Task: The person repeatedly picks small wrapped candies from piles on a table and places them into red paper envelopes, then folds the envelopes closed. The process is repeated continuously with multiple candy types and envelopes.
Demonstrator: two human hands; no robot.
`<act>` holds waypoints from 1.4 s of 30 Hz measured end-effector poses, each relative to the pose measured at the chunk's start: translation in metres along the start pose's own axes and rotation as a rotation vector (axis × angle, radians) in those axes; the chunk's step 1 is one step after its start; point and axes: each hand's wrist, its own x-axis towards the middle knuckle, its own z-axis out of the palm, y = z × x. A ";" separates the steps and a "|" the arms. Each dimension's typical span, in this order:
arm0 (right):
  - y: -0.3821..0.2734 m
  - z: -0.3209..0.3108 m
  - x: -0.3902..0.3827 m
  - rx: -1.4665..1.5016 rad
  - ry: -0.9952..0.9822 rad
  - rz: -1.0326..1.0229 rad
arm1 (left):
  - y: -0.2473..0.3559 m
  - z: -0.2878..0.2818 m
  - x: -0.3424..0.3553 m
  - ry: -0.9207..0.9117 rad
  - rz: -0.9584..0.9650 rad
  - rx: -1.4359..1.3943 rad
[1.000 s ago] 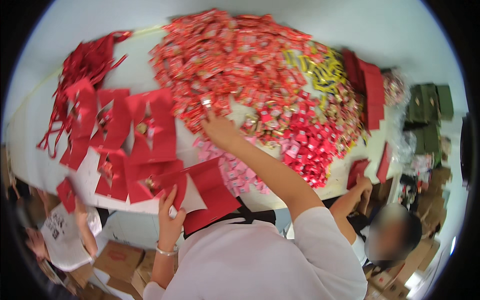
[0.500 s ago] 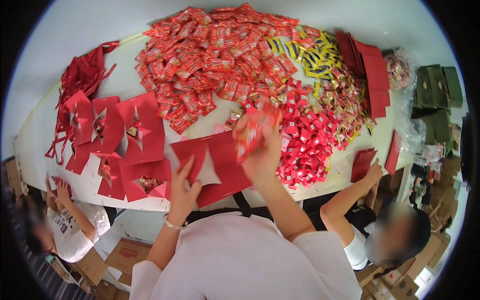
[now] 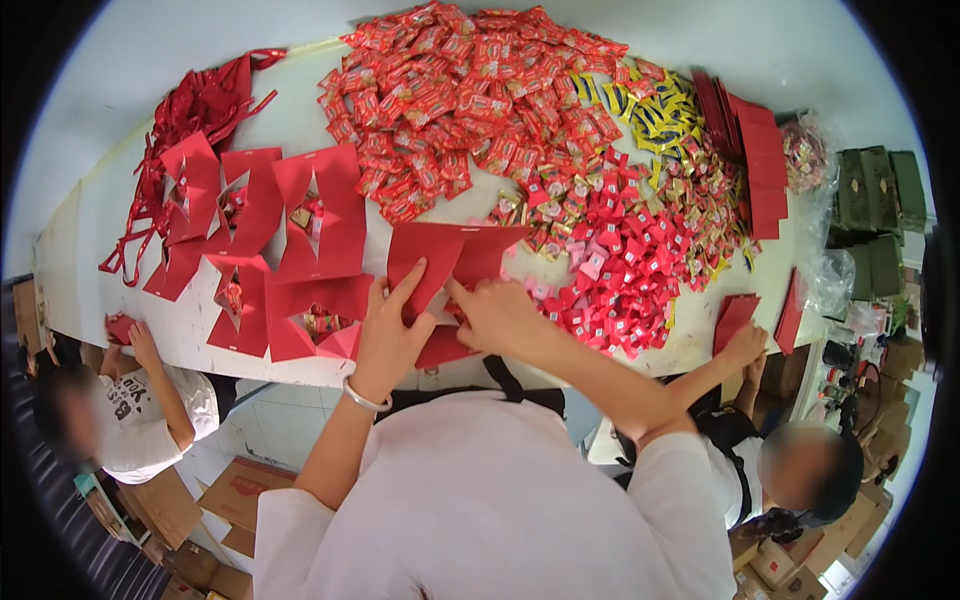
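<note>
In front of me lies a red folded-card box point(image 3: 432, 243), its flaps spread. My left hand point(image 3: 393, 335) grips its near left side, thumb apart from the fingers. From the right, my right hand point(image 3: 500, 315) reaches into the middle opening with bent fingers; the box hides their tips and whatever they hold. To the left stand several similar red boxes point(image 3: 342, 210), their star-shaped openings showing small wrapped sweets inside. Beyond my hands spreads a big heap of red snack packets point(image 3: 490, 90). Right of my right hand are red bow-shaped wrapped sweets point(image 3: 635, 245).
Yellow packets point(image 3: 660, 115) and gold-red sweets point(image 3: 715, 185) lie at the back right, by stacked red card point(image 3: 762, 150). Red ribbons point(image 3: 205, 105) heap at the far left. One person point(image 3: 150, 420) works at left; another person's hand point(image 3: 743, 345) holds red card at right.
My right hand has come down and left from above the box into its opening. The red snack packets it held no longer show. The view has shifted, with the table's things now further right.
</note>
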 end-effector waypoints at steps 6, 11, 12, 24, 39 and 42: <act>-0.028 0.000 0.008 -0.614 -0.304 -0.072 | -0.001 -0.018 -0.016 -0.251 -0.057 -0.087; -0.036 -0.046 -0.025 0.019 -0.609 -0.072 | -0.037 -0.024 -0.042 -0.349 -0.149 -0.290; -0.035 -0.052 -0.036 -0.001 -0.573 -0.050 | -0.047 -0.026 -0.045 -0.361 -0.184 -0.374; -0.003 -0.012 -0.038 0.784 -0.291 0.573 | -0.015 0.008 -0.051 0.200 0.187 0.043; -0.042 0.020 -0.023 0.084 -0.191 0.244 | -0.017 -0.010 -0.032 0.024 0.079 -0.175; -0.038 0.009 -0.022 0.183 -0.213 0.171 | -0.026 -0.014 -0.034 0.031 0.102 -0.144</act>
